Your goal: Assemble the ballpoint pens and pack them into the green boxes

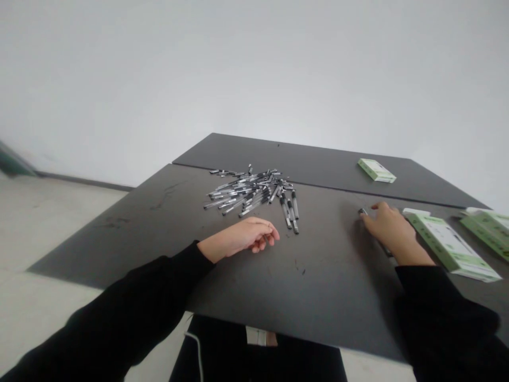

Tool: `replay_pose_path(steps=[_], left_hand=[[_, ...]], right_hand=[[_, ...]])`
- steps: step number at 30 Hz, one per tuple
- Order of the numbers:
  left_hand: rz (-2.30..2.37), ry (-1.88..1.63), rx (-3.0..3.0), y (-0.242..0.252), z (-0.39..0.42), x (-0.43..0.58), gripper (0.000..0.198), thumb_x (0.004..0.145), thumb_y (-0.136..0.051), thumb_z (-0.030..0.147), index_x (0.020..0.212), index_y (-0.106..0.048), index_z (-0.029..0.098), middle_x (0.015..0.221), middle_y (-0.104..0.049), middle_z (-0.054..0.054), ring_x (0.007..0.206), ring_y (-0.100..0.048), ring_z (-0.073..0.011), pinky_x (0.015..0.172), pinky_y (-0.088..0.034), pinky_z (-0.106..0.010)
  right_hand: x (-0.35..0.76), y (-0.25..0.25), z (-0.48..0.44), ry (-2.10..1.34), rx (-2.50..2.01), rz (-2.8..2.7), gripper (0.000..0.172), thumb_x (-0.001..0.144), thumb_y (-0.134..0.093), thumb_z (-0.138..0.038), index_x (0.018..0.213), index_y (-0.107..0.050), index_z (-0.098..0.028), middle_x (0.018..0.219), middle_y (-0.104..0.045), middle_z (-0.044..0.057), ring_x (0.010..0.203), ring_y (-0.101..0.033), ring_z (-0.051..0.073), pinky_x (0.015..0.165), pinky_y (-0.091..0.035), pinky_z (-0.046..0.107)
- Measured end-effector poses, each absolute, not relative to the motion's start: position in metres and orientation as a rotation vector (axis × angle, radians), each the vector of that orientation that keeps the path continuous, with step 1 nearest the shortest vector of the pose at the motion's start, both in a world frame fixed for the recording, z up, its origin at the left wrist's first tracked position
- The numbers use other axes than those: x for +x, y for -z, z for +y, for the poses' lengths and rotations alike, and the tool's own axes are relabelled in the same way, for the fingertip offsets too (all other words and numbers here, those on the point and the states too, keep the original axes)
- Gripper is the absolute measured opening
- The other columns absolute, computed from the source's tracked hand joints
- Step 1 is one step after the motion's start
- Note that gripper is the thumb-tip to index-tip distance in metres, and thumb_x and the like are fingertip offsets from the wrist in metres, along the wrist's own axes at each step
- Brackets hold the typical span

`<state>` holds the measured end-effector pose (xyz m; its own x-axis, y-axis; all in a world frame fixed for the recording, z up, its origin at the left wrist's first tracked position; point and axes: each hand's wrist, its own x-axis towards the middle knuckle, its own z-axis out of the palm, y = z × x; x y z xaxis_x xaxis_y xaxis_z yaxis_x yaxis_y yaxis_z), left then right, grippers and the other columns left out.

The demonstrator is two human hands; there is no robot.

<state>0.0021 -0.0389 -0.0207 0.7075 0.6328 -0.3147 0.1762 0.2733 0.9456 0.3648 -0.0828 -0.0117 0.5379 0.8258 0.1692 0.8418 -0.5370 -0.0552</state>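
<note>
My left hand (254,235) hovers over or rests on the near middle of the dark table, its fingers loosely curled and apart with nothing visible in them. Just beyond it lies a loose heap of clear-barrelled pens with black grips (254,192); several of them point towards me at the heap's right side (289,212). On the right, my right hand (387,228) is closed over a pen (362,211). Its ends show past the fingers and below the palm, while the middle is hidden. Whether more than one pen is under that hand, I cannot tell.
Beside my right hand lies a green and white box (451,245) with its end flap open. Another green box (491,228) is at the right edge, and a third (376,170) lies farther back. A seam crosses the dark table (338,307); a white wall (254,79) stands behind.
</note>
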Motion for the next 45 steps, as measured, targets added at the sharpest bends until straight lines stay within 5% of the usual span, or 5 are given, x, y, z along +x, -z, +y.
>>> replay_pose_path(steps=[12,25,29,34,45], left_hand=[[0.522,-0.257,0.903,0.029,-0.023,-0.004,0.058,0.097,-0.032,0.054,0.103,-0.067,0.008,0.088,-0.071,-0.013,0.078,-0.069,-0.0191,0.067,-0.048,-0.028],[0.636,-0.348,0.969,0.024,-0.031,0.0,0.041,0.1,-0.037,0.044,0.102,-0.064,0.013,0.079,-0.067,-0.006,0.065,-0.064,-0.0143,0.058,-0.042,-0.025],[0.56,-0.409,1.052,0.02,-0.042,0.004,0.052,0.093,-0.05,0.058,0.123,-0.06,0.016,0.101,-0.071,-0.012,0.083,-0.068,-0.0195,0.068,-0.047,-0.029],[0.605,-0.727,1.25,0.014,-0.046,0.001,0.034,0.091,-0.06,0.045,0.092,-0.069,0.012,0.087,-0.069,-0.008,0.08,-0.063,-0.0149,0.076,-0.047,-0.027],[0.782,-0.998,0.95,0.01,0.005,-0.102,0.023,0.095,-0.048,0.032,0.078,-0.049,0.018,0.052,-0.034,0.009,0.04,-0.038,-0.0068,0.044,-0.034,-0.018]], right_hand=[[0.211,-0.003,-0.067,-0.094,-2.275,-2.01,0.042,0.09,-0.046,-0.047,0.073,-0.072,-0.02,0.08,-0.074,0.014,0.077,-0.069,0.026,0.058,-0.036,0.03],[0.225,-0.008,-0.095,-0.17,-2.029,-1.987,0.032,0.081,-0.053,-0.038,0.055,-0.057,-0.02,0.056,-0.064,0.006,0.054,-0.058,0.017,0.054,-0.034,0.028],[0.204,-0.009,-0.107,-0.32,-1.739,-2.02,0.028,0.081,-0.053,-0.037,0.058,-0.056,-0.021,0.051,-0.057,0.0,0.048,-0.049,0.013,0.05,-0.033,0.025],[0.166,-0.014,-0.107,-0.367,-1.604,-2.233,0.024,0.084,-0.057,-0.032,0.062,-0.059,-0.021,0.061,-0.064,0.002,0.052,-0.053,0.014,0.053,-0.033,0.026],[0.159,-0.048,0.089,-0.101,-1.641,-2.419,0.034,0.086,-0.049,-0.013,0.111,-0.073,-0.015,0.099,-0.075,0.008,0.081,-0.065,0.016,0.077,-0.045,0.024]])
